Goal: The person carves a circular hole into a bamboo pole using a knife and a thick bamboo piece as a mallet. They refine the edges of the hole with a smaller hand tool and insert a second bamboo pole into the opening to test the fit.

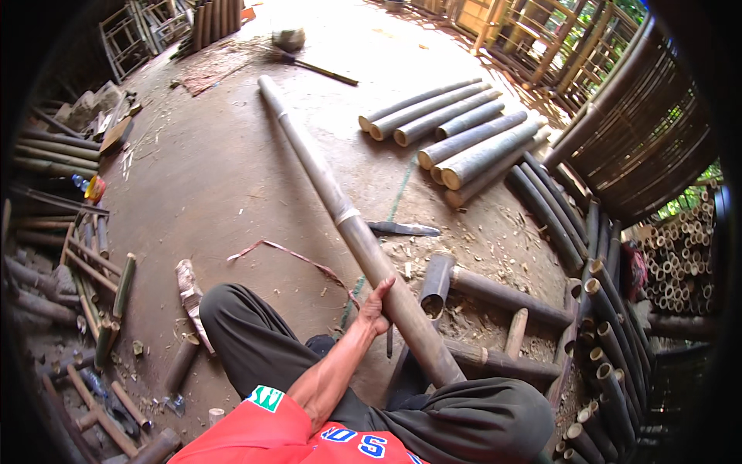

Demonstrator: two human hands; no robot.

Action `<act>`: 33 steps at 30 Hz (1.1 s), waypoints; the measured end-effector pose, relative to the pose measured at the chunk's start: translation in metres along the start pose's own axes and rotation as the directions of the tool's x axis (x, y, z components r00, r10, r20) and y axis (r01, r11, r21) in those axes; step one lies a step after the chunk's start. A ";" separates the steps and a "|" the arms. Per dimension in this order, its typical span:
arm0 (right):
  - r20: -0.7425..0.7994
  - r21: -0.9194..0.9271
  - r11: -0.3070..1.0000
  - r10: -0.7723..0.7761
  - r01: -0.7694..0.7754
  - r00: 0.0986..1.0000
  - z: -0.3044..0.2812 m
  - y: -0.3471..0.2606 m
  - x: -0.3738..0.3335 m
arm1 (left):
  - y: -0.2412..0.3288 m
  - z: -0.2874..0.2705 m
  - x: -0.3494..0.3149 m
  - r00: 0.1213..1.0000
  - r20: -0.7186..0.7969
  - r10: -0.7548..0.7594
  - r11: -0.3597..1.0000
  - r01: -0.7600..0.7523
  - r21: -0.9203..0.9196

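My left hand [374,311] is closed around the lower part of a long bamboo pole [328,185], with the thumb up along its side. The pole slants from between my knees up and away to the left, and pale rings mark its joints. Its near end lies by my right thigh. Just right of the pole, a dark machete-like blade [406,229] lies on the ground. A short, dark bamboo piece [437,280] with an open end stands against a low bamboo frame [510,300]. My right hand does not show.
Several cut bamboo lengths [471,147] lie in a row ahead to the right. More dark poles [614,394] are stacked along the right side. Bamboo offcuts [124,286] clutter the left. A reddish strap [297,259] and wood chips lie on the floor.
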State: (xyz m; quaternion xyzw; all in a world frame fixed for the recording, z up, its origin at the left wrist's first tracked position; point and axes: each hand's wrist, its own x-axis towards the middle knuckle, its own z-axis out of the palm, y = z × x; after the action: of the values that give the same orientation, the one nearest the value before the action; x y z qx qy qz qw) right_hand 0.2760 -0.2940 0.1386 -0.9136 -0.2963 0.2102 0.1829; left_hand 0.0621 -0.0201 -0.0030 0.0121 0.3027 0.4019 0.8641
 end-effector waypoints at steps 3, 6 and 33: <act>-0.080 0.062 0.998 0.008 -0.003 0.997 0.016 0.027 -0.008 | -0.030 -0.013 -0.011 0.995 -0.019 -0.102 0.995 0.102 -0.013; -0.123 0.099 0.995 0.017 -0.005 0.992 0.022 0.046 -0.015 | -0.042 0.001 -0.024 0.989 -0.009 -0.147 0.989 0.147 0.028; 0.500 0.516 0.782 -0.606 0.348 0.619 0.085 -0.110 0.186 | 0.061 0.327 -0.089 0.357 0.818 0.451 0.181 -0.934 0.308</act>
State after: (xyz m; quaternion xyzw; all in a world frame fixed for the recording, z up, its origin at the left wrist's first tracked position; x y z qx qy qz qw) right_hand 0.3201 -0.0774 0.0660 -0.6173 -0.5313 0.5035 0.2884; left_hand 0.1501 0.0316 0.3258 0.6317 0.1254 0.5774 0.5019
